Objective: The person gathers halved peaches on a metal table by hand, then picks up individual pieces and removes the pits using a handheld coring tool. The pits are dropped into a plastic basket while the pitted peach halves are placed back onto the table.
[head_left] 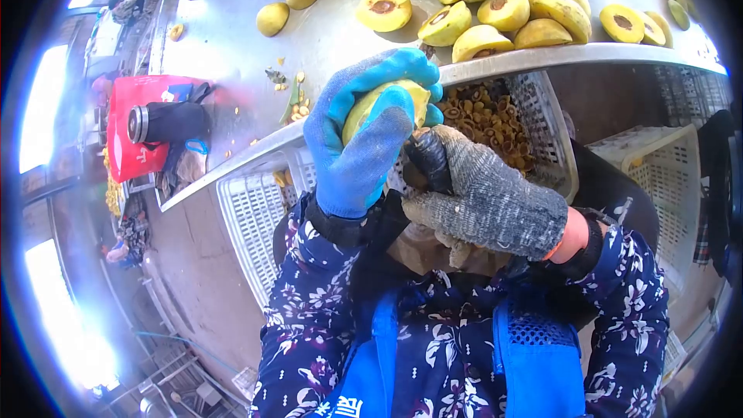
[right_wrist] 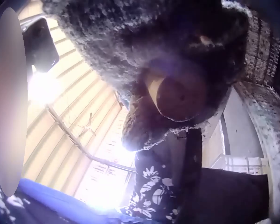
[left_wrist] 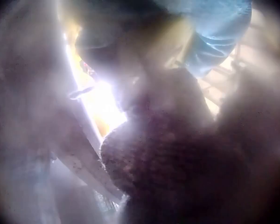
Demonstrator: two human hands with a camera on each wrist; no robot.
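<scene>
In the head view, my left hand (head_left: 348, 147), in a blue glove, grips a yellow-green fruit (head_left: 359, 114) with its fingers wrapped over it. Close below and to the right is my right hand (head_left: 495, 200) in a grey knit glove, its fingers curled beside the fruit. The right wrist view shows the round end of a handle (right_wrist: 181, 99) inside the fist of the grey glove (right_wrist: 130, 37); the tool's other end is hidden. Blurred in the left wrist view are the blue glove (left_wrist: 217, 39) and the dark knit glove (left_wrist: 154, 163).
Halved fruits (head_left: 505, 8) lie along the far side of the metal table (head_left: 232, 46). Below its edge, a white crate (head_left: 553, 131) holds small brown-yellow pieces (head_left: 491, 120). Other crates stand left (head_left: 251, 209) and right (head_left: 669, 186). A red bag (head_left: 128, 128) and black flask (head_left: 174, 122) are at left.
</scene>
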